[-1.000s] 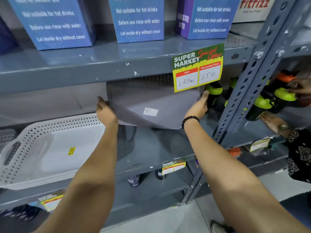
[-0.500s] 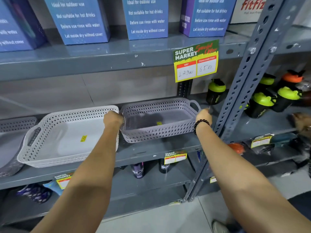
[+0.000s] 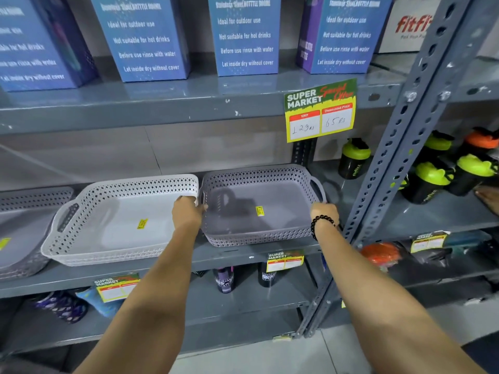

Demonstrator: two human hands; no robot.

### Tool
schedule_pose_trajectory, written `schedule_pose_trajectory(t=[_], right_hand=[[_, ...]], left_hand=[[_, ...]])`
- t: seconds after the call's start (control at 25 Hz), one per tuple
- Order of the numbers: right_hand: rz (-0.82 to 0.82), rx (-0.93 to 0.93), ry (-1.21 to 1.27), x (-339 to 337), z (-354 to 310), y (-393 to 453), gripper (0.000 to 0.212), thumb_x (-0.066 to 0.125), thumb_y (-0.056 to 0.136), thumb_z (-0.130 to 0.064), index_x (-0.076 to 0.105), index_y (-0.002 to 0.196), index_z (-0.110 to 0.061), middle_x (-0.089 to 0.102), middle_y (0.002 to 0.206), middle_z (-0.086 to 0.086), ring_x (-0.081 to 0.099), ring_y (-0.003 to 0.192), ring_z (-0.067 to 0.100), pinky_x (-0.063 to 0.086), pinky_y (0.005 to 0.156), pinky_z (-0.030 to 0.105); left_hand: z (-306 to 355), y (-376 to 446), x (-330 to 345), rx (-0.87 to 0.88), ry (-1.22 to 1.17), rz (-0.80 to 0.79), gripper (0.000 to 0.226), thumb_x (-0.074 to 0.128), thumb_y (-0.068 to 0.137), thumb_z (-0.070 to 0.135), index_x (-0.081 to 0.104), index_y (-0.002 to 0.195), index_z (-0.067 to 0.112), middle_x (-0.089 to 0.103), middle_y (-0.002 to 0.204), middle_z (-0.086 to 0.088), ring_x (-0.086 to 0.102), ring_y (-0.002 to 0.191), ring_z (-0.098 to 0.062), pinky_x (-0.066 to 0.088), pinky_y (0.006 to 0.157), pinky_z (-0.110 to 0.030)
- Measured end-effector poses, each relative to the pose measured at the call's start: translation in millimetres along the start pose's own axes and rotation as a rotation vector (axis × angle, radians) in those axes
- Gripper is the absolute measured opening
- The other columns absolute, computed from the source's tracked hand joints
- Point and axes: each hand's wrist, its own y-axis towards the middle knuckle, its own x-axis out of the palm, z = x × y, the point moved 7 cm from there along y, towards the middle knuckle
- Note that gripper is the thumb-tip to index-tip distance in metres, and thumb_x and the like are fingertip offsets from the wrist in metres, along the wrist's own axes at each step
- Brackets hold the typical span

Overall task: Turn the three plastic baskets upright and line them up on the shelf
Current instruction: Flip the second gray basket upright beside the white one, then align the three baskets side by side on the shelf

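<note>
Three perforated plastic baskets stand upright in a row on the grey metal shelf point(image 3: 243, 255). The right one is a grey basket point(image 3: 270, 236) with a yellow sticker inside. My left hand point(image 3: 189, 211) grips its left rim and my right hand point(image 3: 325, 211), with a black bead bracelet at the wrist, grips its right rim near the handle. A white basket point(image 3: 108, 249) sits just left of it, the two nearly touching. A second grey basket point(image 3: 24, 263) is at the far left, partly cut off by the frame edge.
Blue boxes point(image 3: 245, 36) line the shelf above, with a price tag point(image 3: 320, 110) hanging from its edge. A slotted steel upright point(image 3: 386, 168) rises just right of the grey basket. Black shaker bottles point(image 3: 353, 157) with green and orange lids stand beyond it. Another person's hand point(image 3: 488, 195) shows at far right.
The grey basket was held upside down and tilted in the air; it has been turned over and now rests upright on the shelf beside the white basket, both hands still on its rims.
</note>
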Motion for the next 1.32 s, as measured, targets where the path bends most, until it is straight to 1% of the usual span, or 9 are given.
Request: schedule_pose_trajectory(t=[0.16, 0.28, 0.4, 0.52, 0.68, 0.76, 1.0, 1.2, 1.32], right_hand=[[0.168, -0.254, -0.255, 9, -30, -12, 0.056, 0.051, 0.085, -0.019, 0.040, 0.134, 0.006, 0.040, 0.144, 0.027, 0.035, 0.135, 0.039, 0.018, 0.117, 0.049], [0.123, -0.382, -0.273, 34, -50, -29, 0.055, 0.049, 0.087, -0.013, 0.036, 0.137, 0.006, 0.038, 0.145, 0.025, 0.032, 0.138, 0.037, 0.019, 0.118, 0.045], [-0.050, -0.389, -0.197, 74, -61, -50, 0.055, 0.045, 0.090, -0.012, 0.031, 0.142, 0.004, 0.040, 0.145, 0.023, 0.042, 0.130, 0.038, 0.040, 0.105, 0.043], [-0.258, -0.388, -0.245, 125, -73, -86, 0.055, 0.040, 0.095, -0.015, 0.024, 0.146, 0.000, 0.039, 0.146, 0.021, 0.048, 0.126, 0.037, 0.045, 0.092, 0.038], [-0.447, -0.446, -0.280, 188, -87, -132, 0.057, 0.040, 0.097, -0.030, 0.027, 0.146, -0.004, 0.035, 0.151, 0.018, 0.039, 0.135, 0.035, 0.035, 0.110, 0.042], [-0.458, -0.488, -0.303, 216, -95, -151, 0.057, 0.037, 0.098, -0.032, 0.025, 0.148, -0.008, 0.037, 0.150, 0.017, 0.039, 0.136, 0.033, 0.034, 0.110, 0.040], [-0.250, -0.665, -0.616, 257, -99, -176, 0.057, 0.031, 0.100, -0.016, 0.008, 0.152, -0.014, 0.048, 0.136, 0.029, 0.059, 0.110, 0.039, 0.050, 0.085, 0.042], [-0.174, -0.730, -0.806, 263, -96, -173, 0.071, 0.033, 0.091, 0.005, 0.001, 0.152, -0.014, 0.050, 0.134, 0.030, 0.065, 0.080, 0.028, 0.047, 0.060, 0.029], [-0.150, -0.756, -0.848, 266, -99, -170, 0.071, 0.034, 0.091, 0.007, 0.000, 0.152, -0.011, 0.047, 0.136, 0.032, 0.065, 0.100, 0.035, 0.052, 0.072, 0.033]], left_hand=[[-14, 4, -15, -0.009, -0.062, 0.092, 0.045, 0.057, 0.090, 0.031, 0.060, 0.121, -0.003, 0.061, 0.127, -0.021, 0.057, 0.115, -0.037, 0.045, 0.097, -0.039], [-40, 13, -34, -0.046, -0.041, 0.149, 0.043, 0.048, 0.095, 0.031, 0.060, 0.121, -0.002, 0.062, 0.124, -0.023, 0.058, 0.112, -0.039, 0.047, 0.094, -0.041], [-71, 19, -65, -0.091, 0.030, 0.215, 0.044, 0.042, 0.097, 0.032, 0.055, 0.126, 0.002, 0.058, 0.127, -0.022, 0.056, 0.115, -0.040, 0.045, 0.096, -0.046], [-119, 32, -111, -0.167, 0.138, 0.266, 0.049, 0.038, 0.098, 0.034, 0.045, 0.133, 0.001, 0.048, 0.136, -0.022, 0.047, 0.124, -0.040, 0.037, 0.103, -0.048], [-183, 58, -162, -0.224, 0.174, 0.271, 0.048, 0.039, 0.097, 0.031, 0.042, 0.133, 0.000, 0.045, 0.139, -0.024, 0.043, 0.127, -0.041, 0.032, 0.107, -0.051], [-205, 76, -178, -0.193, 0.149, 0.224, 0.044, 0.039, 0.098, 0.028, 0.043, 0.133, 0.002, 0.048, 0.136, -0.024, 0.048, 0.122, -0.042, 0.038, 0.103, -0.051], [-228, 109, -180, -0.054, 0.258, 0.044, 0.038, 0.030, 0.101, 0.024, 0.042, 0.134, 0.009, 0.058, 0.123, -0.024, 0.059, 0.105, -0.041, 0.048, 0.074, -0.043], [-234, 118, -180, 0.034, 0.351, 0.057, 0.058, 0.033, 0.090, -0.006, 0.034, 0.144, 0.015, 0.058, 0.128, -0.021, 0.061, 0.103, -0.040, 0.051, 0.076, -0.043], [-232, 118, -179, 0.058, 0.337, 0.058, 0.057, 0.032, 0.088, -0.008, 0.036, 0.141, 0.012, 0.059, 0.125, -0.021, 0.062, 0.100, -0.040, 0.050, 0.073, -0.042]])
